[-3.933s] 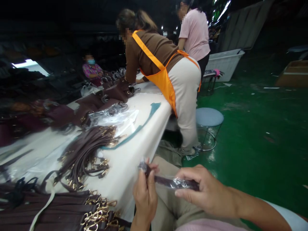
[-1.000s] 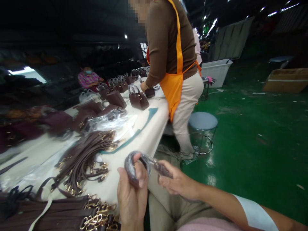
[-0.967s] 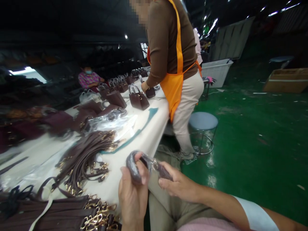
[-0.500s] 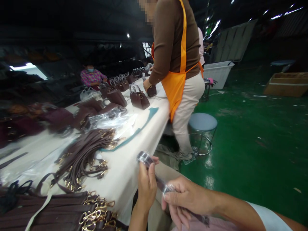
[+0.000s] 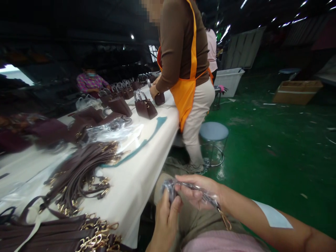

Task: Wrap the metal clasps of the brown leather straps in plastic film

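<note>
My left hand point(image 5: 168, 213) is closed round a coiled dark strap point(image 5: 170, 189) wrapped in clear plastic, above my lap. The fingers of my right hand point(image 5: 196, 190) grip the same strap beside the coil. From there its plastic-covered length slants down to the right, ending in a gold clasp point(image 5: 225, 219) below my right wrist. Left of my hands, on the white-covered table point(image 5: 136, 178), lie a bundle of brown straps point(image 5: 84, 168) with gold clasps and a nearer stack of straps point(image 5: 47, 231).
A person in an orange apron point(image 5: 183, 98) stands at the table, touching a small dark bag point(image 5: 159, 98). Another bag point(image 5: 146, 107) stands nearby. A blue stool point(image 5: 214, 131) is behind the person. Clear plastic point(image 5: 112, 131) and more bags lie farther left.
My right hand has moved up to the coil, and my left hand has shifted slightly right and down. The strap's clasp end now shows. The whole view has shifted slightly.
</note>
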A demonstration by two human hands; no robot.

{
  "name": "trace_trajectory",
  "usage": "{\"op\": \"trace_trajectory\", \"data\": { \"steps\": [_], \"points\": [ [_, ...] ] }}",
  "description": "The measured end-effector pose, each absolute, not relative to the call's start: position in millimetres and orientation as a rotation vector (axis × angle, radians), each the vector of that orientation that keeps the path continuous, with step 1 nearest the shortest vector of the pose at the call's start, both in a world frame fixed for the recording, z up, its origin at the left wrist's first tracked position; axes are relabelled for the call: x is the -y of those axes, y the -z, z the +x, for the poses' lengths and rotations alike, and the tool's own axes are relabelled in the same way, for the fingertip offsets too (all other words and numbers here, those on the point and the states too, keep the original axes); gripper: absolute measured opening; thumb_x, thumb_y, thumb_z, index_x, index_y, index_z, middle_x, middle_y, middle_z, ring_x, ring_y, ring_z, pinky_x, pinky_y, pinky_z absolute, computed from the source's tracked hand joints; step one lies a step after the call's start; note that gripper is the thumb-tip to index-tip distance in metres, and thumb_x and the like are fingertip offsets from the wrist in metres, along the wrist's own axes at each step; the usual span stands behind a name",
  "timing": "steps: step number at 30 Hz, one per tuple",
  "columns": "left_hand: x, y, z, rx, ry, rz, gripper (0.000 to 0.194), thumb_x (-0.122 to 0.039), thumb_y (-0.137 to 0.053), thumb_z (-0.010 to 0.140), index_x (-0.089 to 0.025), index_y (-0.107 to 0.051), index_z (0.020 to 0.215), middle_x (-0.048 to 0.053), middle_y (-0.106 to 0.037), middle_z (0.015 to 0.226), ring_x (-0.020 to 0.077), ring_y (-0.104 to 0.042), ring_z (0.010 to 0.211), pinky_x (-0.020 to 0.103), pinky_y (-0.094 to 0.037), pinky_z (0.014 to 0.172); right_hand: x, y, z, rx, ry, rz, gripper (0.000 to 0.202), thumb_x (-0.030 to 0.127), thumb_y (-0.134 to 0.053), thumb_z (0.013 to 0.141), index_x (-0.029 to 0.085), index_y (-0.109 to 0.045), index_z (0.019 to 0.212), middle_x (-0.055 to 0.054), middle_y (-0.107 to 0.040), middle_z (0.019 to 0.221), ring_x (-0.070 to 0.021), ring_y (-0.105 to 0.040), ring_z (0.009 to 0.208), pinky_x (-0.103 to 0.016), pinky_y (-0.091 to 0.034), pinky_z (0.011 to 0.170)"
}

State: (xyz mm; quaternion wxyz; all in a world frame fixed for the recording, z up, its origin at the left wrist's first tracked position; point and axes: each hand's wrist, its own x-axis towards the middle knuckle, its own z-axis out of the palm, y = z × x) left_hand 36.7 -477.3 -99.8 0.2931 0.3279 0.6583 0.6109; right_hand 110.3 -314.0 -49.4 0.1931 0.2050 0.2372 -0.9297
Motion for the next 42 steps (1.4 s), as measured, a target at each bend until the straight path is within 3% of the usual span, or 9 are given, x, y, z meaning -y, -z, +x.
{"op": "trace_trajectory", "data": {
  "steps": [6, 8, 12, 16, 21, 26, 32, 36, 42],
  "points": [
    [495, 93, 29, -1.631, -1.446, 0.782, 0.037, -0.05, -0.048, 0.092, -0.017, -0.056, 0.078, 0.0, -0.053, 0.064, 0.0129, -0.049, 0.059, 0.024, -0.037, 0.058, 314, 27, 127, -2.03, 2.702, 0.692, 0.045, 0.047, -0.043, 0.098, 0.009, -0.066, 0.092, -0.006, -0.067, 0.066, -0.0088, -0.057, 0.05, -0.016, -0.043, 0.045],
    [500, 85, 26, -1.557, -1.415, 0.802, 0.038, -0.049, -0.047, 0.093, -0.017, -0.055, 0.075, 0.0, -0.053, 0.065, 0.0121, -0.048, 0.06, 0.024, -0.037, 0.059, 315, 15, 127, -2.773, 2.329, 0.416, 0.035, 0.042, -0.049, 0.097, 0.012, -0.067, 0.1, -0.01, -0.07, 0.09, -0.0148, -0.065, 0.079, -0.026, -0.053, 0.071],
    [508, 71, 23, -1.313, -1.468, 0.802, 0.038, -0.048, -0.046, 0.094, -0.015, -0.058, 0.079, 0.001, -0.052, 0.063, 0.0101, -0.045, 0.057, 0.022, -0.035, 0.057, 317, 17, 117, -3.057, 1.587, -0.387, 0.042, 0.04, -0.04, 0.1, 0.013, -0.06, 0.126, -0.015, -0.061, 0.125, -0.0225, -0.051, 0.122, -0.044, -0.034, 0.11],
    [518, 71, 23, -0.943, -1.633, 0.704, 0.042, -0.05, -0.046, 0.093, -0.014, -0.06, 0.111, -0.001, -0.049, 0.058, 0.0066, -0.036, 0.047, 0.021, -0.028, 0.049, 324, 39, 116, -2.46, 1.916, -0.279, 0.056, 0.051, -0.033, 0.1, 0.011, -0.05, 0.135, -0.014, -0.061, 0.124, -0.0209, -0.057, 0.115, -0.037, -0.043, 0.102],
    [519, 85, 18, -0.606, -1.873, 0.692, 0.04, -0.035, -0.039, 0.097, -0.012, -0.059, 0.122, -0.003, -0.043, 0.056, 0.0056, -0.033, 0.042, 0.019, -0.029, 0.044, 346, 48, 119, -2.152, 2.258, -0.113, 0.061, 0.051, -0.052, 0.094, 0.014, -0.042, 0.141, -0.013, -0.054, 0.131, -0.0234, -0.051, 0.123, -0.036, -0.04, 0.105],
    [507, 97, 11, -0.5, -1.974, 0.644, 0.039, -0.034, -0.04, 0.096, -0.013, -0.059, 0.124, 0.003, -0.052, 0.069, 0.0115, -0.051, 0.06, 0.023, -0.044, 0.06, 369, 59, 112, -2.341, 2.424, 0.171, 0.047, 0.042, -0.049, 0.097, 0.016, -0.049, 0.135, -0.009, -0.06, 0.123, -0.0219, -0.054, 0.118, -0.036, -0.039, 0.107],
    [509, 101, 1, -0.795, -1.855, 0.619, 0.035, -0.035, -0.039, 0.097, -0.017, -0.063, 0.115, 0.009, -0.061, 0.093, 0.0209, -0.055, 0.093, 0.033, -0.043, 0.085, 350, 71, 108, -2.901, 1.759, 0.087, 0.044, 0.025, -0.036, 0.099, 0.013, -0.044, 0.14, -0.014, -0.058, 0.116, -0.0218, -0.054, 0.108, -0.039, -0.043, 0.101],
    [509, 101, -9, -1.198, -1.598, 0.774, 0.032, -0.042, -0.049, 0.095, -0.015, -0.065, 0.103, 0.007, -0.061, 0.093, 0.0189, -0.054, 0.09, 0.03, -0.041, 0.084, 332, 56, 110, -2.968, 1.181, -0.292, 0.058, 0.011, -0.04, 0.089, 0.01, -0.035, 0.146, -0.017, -0.056, 0.111, -0.0249, -0.051, 0.105, -0.042, -0.045, 0.096],
    [496, 136, 15, -1.054, -1.511, 0.485, 0.051, -0.062, -0.069, 0.073, -0.015, -0.067, 0.093, 0.002, -0.061, 0.069, 0.0148, -0.055, 0.066, 0.027, -0.045, 0.068, 329, 36, 122, -2.46, 1.54, -0.127, 0.046, 0.044, -0.037, 0.099, 0.019, -0.053, 0.134, -0.012, -0.063, 0.113, -0.0219, -0.058, 0.103, -0.033, -0.045, 0.096]
  ]
}}
